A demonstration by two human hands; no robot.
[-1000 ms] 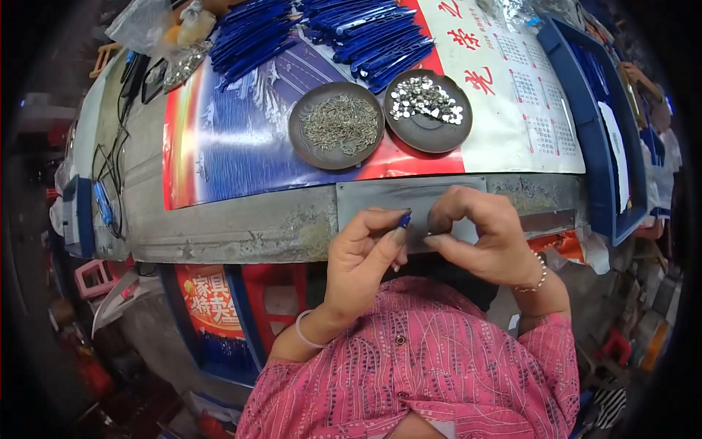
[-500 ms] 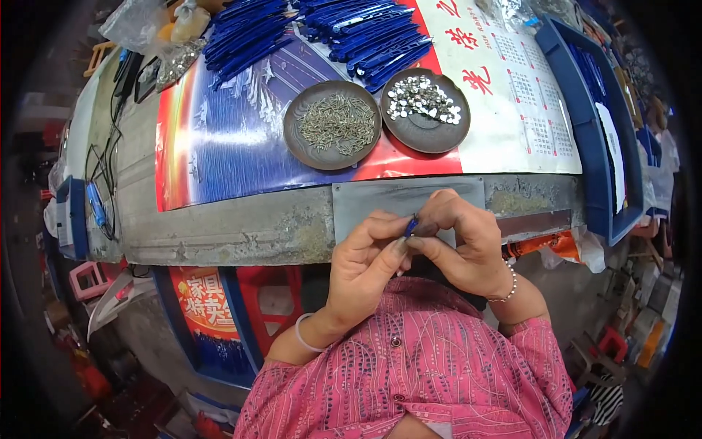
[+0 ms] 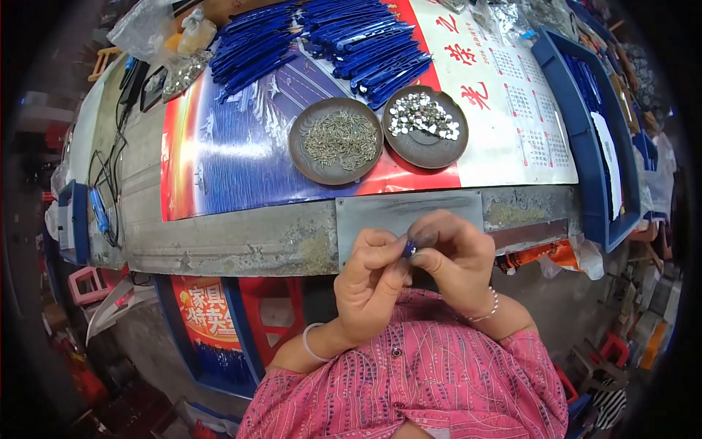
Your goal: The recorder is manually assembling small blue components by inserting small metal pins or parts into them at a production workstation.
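Note:
Fingertips meet in front of my chest around a small dark-blue piece (image 3: 409, 250) with a bright spot on it. My left hand (image 3: 368, 284) pinches it between thumb and forefinger. From the other side my right hand (image 3: 459, 256) closes thumb and fingers against the same piece. Most of it is hidden by the fingers, so its full shape does not show. Beyond the hands stand two round brown dishes: the left dish (image 3: 298, 155) holds many thin metal pins or screws, the right dish (image 3: 439, 156) many small shiny discs.
Piles of long blue strips (image 3: 252, 51) lie at the table's back. A metal plate (image 3: 365, 208) sits at the front edge, below a printed poster (image 3: 234, 175). A blue crate (image 3: 596, 168) stands at right, another blue crate (image 3: 241, 329) below the table beside a red stool (image 3: 296, 293).
The table and dishes sit slightly lower in the picture. Both hands keep their pinch on the blue piece, which has turned so that less of its length shows.

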